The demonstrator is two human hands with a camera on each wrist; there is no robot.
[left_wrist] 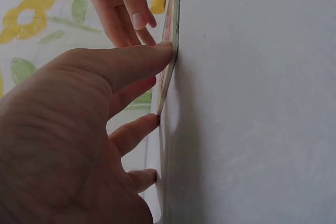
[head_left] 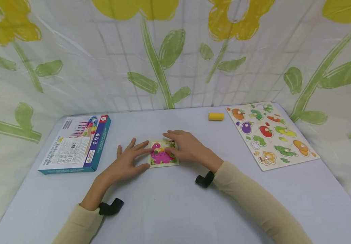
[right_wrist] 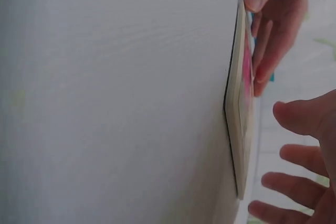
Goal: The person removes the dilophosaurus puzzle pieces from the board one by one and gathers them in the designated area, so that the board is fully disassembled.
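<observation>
**Released fingers around a small dinosaur board**

From the head view, I see the square board lying flat on the pale table, in front of me and between my hands, its pink dinosaur facing up. My left hand is at its left side, fingers spread and straight; the thumb meets the near left corner and the index finger reaches over the picture. My right hand comes in over the right part of the board, fingers extended and thumb above the picture. Neither hand clenches or grasps anything. A box with a teal side lies off to my left. To my right, a board of vegetable pieces lies slanted, with a yellow cylinder on its side just beside its far left corner. Each wrist carries a black device by the cuff of a beige sleeve. A flowered curtain hangs behind.

From the left wrist, I see the dinosaur board nearly edge-on, my thumb touching its rim and my other fingers fanned out below. My right hand appears beyond it, and the cylinder farther back.

From the right wrist, the board's pale edge stands out against the tabletop. My left thumb rests at its far corner. My right fingers are apart from one another, with a gap between them and the board.
</observation>
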